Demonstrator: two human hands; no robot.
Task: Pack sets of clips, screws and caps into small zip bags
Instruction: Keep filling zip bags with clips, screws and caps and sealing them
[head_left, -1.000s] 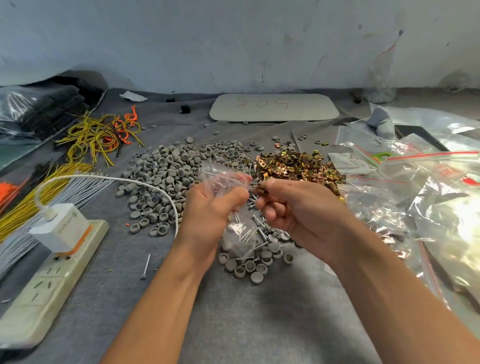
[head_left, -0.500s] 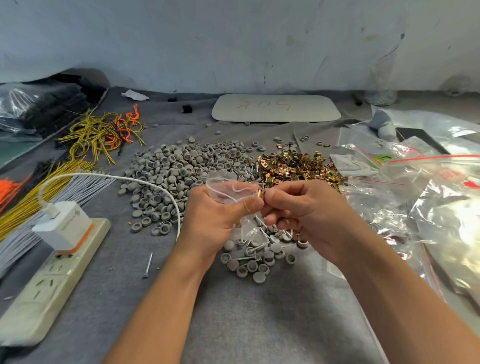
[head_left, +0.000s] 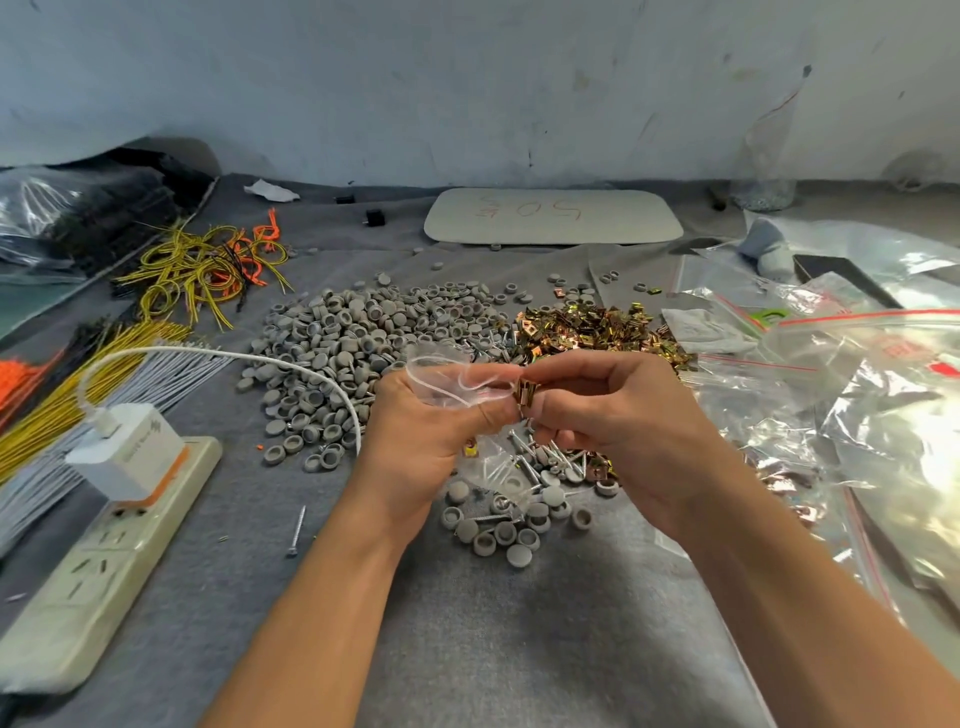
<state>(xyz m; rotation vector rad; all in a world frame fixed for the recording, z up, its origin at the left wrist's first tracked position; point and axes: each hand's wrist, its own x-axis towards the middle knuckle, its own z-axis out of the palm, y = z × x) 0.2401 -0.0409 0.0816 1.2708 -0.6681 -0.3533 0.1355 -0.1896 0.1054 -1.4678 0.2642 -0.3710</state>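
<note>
At the near left of the grey-clothed tabletop (head_left: 519, 649), a white charger (head_left: 127, 452) sits plugged into a power strip (head_left: 98, 561), and its cable (head_left: 234, 356) arcs right toward the person's wrist. Yellow and orange wires (head_left: 208, 265) lie tangled farther back. A lone screw (head_left: 297, 530) lies on the cloth just right of the strip.

A broad heap of grey caps (head_left: 353, 338) spreads across the middle. In front of it, the left hand (head_left: 415, 441) pinches the rim of a small clear zip bag (head_left: 452, 379) between thumb and curled fingers, above the tabletop. The bag's mouth now stands open in a wider loop than half a second ago, when it was bunched against the fingers.

At that mouth, the right hand (head_left: 613, 421) pinches a small stack of brass clips (head_left: 525, 393) between thumb and forefinger, the other fingers curled under. The clips show more plainly at the fingertips than before. Both hands stay where they were.

Below the hands lie loose screws (head_left: 524, 457) and a small scatter of caps (head_left: 498, 525). The clip pile (head_left: 597, 327) glints beyond the right hand, and a pale board (head_left: 553, 215) lies at the far edge by the wall. Clear plastic bags (head_left: 857, 395) with red zip strips crowd the right side.
</note>
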